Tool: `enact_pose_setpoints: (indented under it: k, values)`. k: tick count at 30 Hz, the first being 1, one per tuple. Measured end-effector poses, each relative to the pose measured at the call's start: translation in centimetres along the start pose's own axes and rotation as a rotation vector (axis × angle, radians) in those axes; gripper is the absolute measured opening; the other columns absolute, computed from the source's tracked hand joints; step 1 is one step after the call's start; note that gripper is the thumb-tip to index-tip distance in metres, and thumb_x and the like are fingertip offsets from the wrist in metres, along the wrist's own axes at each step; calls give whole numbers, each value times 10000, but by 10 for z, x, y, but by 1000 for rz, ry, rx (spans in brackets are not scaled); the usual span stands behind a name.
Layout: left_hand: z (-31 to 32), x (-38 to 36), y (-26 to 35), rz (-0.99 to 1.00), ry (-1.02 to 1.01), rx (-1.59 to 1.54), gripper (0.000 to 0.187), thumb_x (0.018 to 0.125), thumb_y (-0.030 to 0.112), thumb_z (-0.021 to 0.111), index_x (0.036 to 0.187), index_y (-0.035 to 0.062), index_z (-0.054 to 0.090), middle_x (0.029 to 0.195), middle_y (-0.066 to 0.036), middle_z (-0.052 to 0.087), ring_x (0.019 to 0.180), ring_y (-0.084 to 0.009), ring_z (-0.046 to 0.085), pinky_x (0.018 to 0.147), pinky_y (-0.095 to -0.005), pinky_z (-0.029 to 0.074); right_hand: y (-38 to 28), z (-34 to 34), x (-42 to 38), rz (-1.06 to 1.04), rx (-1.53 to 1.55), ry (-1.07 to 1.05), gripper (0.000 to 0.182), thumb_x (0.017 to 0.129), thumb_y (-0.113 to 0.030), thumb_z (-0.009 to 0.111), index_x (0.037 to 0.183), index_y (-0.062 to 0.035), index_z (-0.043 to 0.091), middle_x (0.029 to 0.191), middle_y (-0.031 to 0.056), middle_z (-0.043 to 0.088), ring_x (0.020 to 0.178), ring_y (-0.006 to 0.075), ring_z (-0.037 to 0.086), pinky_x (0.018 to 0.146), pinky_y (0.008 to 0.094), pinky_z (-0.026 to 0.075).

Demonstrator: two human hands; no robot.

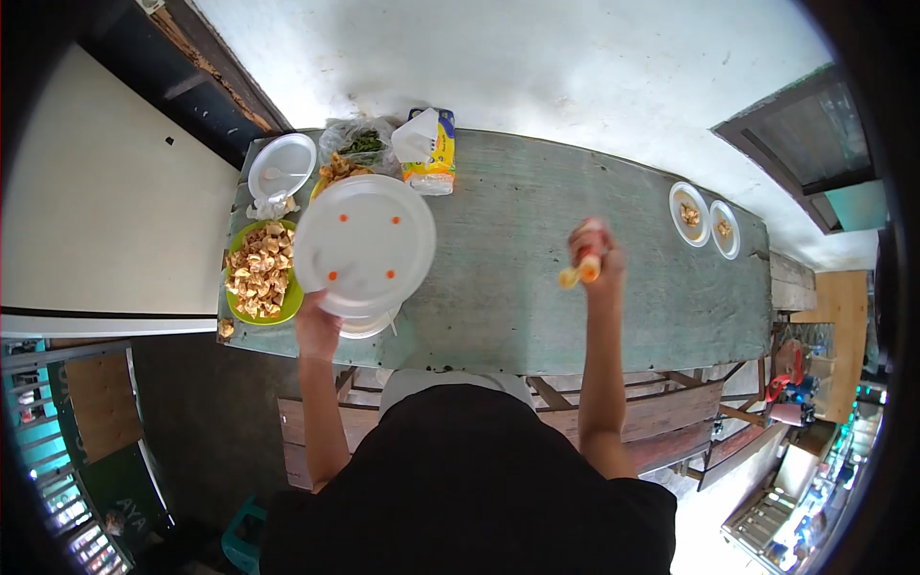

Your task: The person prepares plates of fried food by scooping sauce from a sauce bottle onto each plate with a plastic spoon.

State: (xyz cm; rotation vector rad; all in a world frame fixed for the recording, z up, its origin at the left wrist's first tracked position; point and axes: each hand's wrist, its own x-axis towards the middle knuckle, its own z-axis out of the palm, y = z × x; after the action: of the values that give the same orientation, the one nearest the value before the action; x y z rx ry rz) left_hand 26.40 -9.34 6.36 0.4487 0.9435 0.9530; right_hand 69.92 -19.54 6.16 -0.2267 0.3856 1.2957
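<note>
My left hand (318, 328) grips the lower rim of a round white plate (366, 251), its fingers partly hidden by the plate. Several small orange-red dots of sauce are spread over the plate. Over the middle of the table my right hand (611, 261) is closed around a red sauce bottle (589, 240), blurred by motion. The bottle's orange tip and a yellowish flip cap (569, 279) point toward me. Left of the plate, a green bowl (233, 305) holds many brown fried pieces (259, 268). More white dishware (369, 328) shows partly beneath the held plate.
The grey-green table (498, 297) runs along a white wall. At its back left are an oval white plate (305, 153), a plastic bag with greens (364, 146) and a yellow tissue pack (443, 149). Two plates with food, a nearer plate (677, 216) and a farther plate (732, 251), sit right.
</note>
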Motion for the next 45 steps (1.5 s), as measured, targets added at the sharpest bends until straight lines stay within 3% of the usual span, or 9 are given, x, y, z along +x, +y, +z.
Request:
enact_pose_setpoints:
  k: [3,8,18,20,30,34,38,41,45]
  values:
    - [-15,-13,13,93,18,-171,455,814,199,502,1233,32,438,1202,-106,527,1069,-237,556,846,-384,517,42,-53,14,225,-121,309,91,819,-71,483,899,-33,463,700,103,460,608,205,504,538,309,483]
    - [-16,-30,7,128,155,-205,462,859,256,423,1263,34,403,1217,-114,517,1085,-250,546,869,-408,502,88,-122,64,479,-291,413,141,815,-93,502,927,-28,448,776,149,468,670,251,522,563,328,509]
    - [-44,-83,-19,266,295,-330,506,803,166,451,1281,18,378,1252,-111,486,1161,-245,485,929,-398,451,145,-95,161,685,-309,661,192,832,-167,473,857,22,494,869,144,535,822,253,567,580,316,555]
    - [-47,-96,-25,265,338,-302,532,733,85,492,1243,-21,387,1222,-132,494,1116,-252,514,923,-375,460,158,-92,172,503,-304,715,215,835,-167,469,855,42,515,863,147,542,787,237,574,549,306,556]
    - [-38,-129,-28,348,360,-305,532,758,99,456,1260,-47,355,1223,-169,495,1087,-298,539,918,-432,478,165,-101,183,521,-190,815,364,878,-290,384,985,40,494,855,145,560,740,246,592,545,286,549]
    - [-49,-112,-20,357,344,-352,534,767,111,444,1266,-50,340,1243,-188,476,1092,-312,534,909,-441,480,161,-153,150,327,-707,881,472,910,-447,337,875,-10,511,844,154,583,723,257,603,444,298,464]
    - [-65,-84,-8,298,260,-323,543,747,76,448,1269,-31,343,1239,-169,469,1124,-303,506,929,-445,462,204,-173,82,51,-1686,304,333,853,-378,508,795,-51,486,504,64,471,556,220,561,445,335,424]
    - [-85,-58,-3,257,274,-286,522,729,40,457,1239,-28,373,1170,-155,506,1080,-294,532,903,-435,477,254,-155,44,-433,-2253,17,299,814,-331,591,807,-45,502,569,97,521,570,255,579,512,378,447]
    - [-88,-37,26,196,194,-263,530,725,37,462,1247,1,375,1212,-151,479,1104,-287,518,912,-435,471,303,-133,28,-484,-2502,-97,333,790,-343,610,854,-27,525,730,133,580,670,285,606,572,419,476]
